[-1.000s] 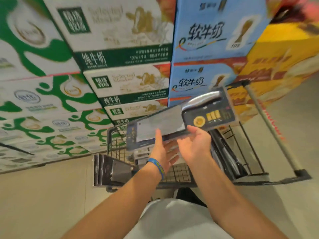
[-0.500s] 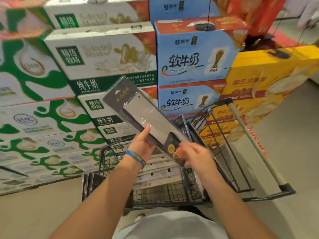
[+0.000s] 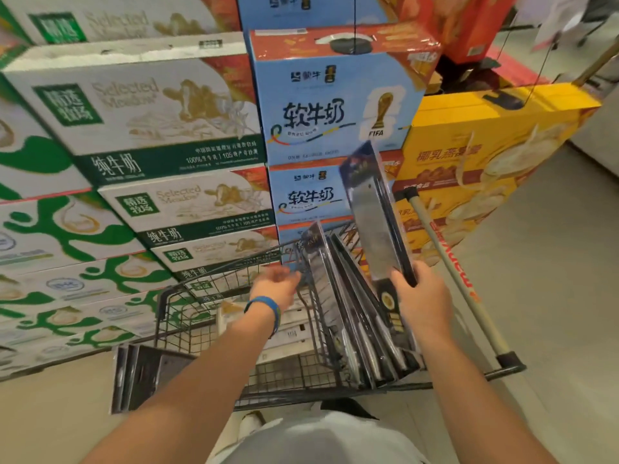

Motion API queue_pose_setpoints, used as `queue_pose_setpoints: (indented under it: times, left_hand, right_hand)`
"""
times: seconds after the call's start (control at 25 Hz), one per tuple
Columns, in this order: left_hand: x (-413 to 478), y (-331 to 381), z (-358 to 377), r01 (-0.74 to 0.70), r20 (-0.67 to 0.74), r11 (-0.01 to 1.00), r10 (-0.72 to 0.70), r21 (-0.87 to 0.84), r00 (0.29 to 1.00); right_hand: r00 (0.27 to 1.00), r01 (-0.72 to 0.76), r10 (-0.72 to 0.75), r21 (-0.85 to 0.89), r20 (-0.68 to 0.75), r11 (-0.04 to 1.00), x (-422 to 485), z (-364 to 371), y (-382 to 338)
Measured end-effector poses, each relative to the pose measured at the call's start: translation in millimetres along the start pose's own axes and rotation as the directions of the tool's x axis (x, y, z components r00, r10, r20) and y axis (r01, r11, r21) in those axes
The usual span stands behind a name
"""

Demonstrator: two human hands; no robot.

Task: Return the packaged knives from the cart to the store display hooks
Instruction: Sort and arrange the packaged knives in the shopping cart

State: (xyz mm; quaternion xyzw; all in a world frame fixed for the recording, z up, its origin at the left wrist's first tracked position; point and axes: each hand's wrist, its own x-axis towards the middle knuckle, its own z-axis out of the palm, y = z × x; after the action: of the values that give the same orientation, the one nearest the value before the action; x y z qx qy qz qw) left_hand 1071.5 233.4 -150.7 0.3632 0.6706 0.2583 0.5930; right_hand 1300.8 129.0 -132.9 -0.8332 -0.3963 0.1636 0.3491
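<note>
Cleaver in dark card-and-clear-plastic pack [image 3: 375, 222], upright over right side of black wire shopping cart [image 3: 174, 316], lower end gripped by right hand [image 3: 423, 296], fingers [image 3: 407, 277] clamped round pack's near end. Left hand [image 3: 278, 286], blue wristband [image 3: 268, 306] at wrist, over cart basket just beside the other dark packaged knives [image 3: 348, 296]; fingers loosely curled, holding nothing. Those packs standing on edge in cart's right part, tops leaning far. Green-and-white milk cartons [image 3: 134, 128] and blue milk cartons [image 3: 318, 112] stacked far; yellow boxes [image 3: 485, 145] far right.
</note>
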Motion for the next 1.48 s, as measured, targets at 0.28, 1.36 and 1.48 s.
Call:
queue_pose_setpoints:
  times: [0.28, 1.36, 1.48]
  left_hand:
    - [-18.8, -78.6, 33.6, 0.245, 0.147, 0.952, -0.273, 0.183, 0.951]
    - [-20.6, -73.3, 13.5, 0.294, 0.361, 0.948, -0.317, 0.119, 0.877]
    - [-19.5, -77.5, 7.3, 0.321, 0.396, 0.932, -0.363, 0.17, 0.844]
  right_hand:
    - [0.931, -0.266, 0.286, -0.116, 0.226, 0.957, -16.8, 35.8, 37.6]
    - [0.94, -0.125, 0.238, -0.405, 0.243, 0.906, -6.3, 89.3, 18.0]
    - [0.95, -0.155, 0.243, -0.38, 0.195, 0.912, -15.8, 92.4, 22.2]
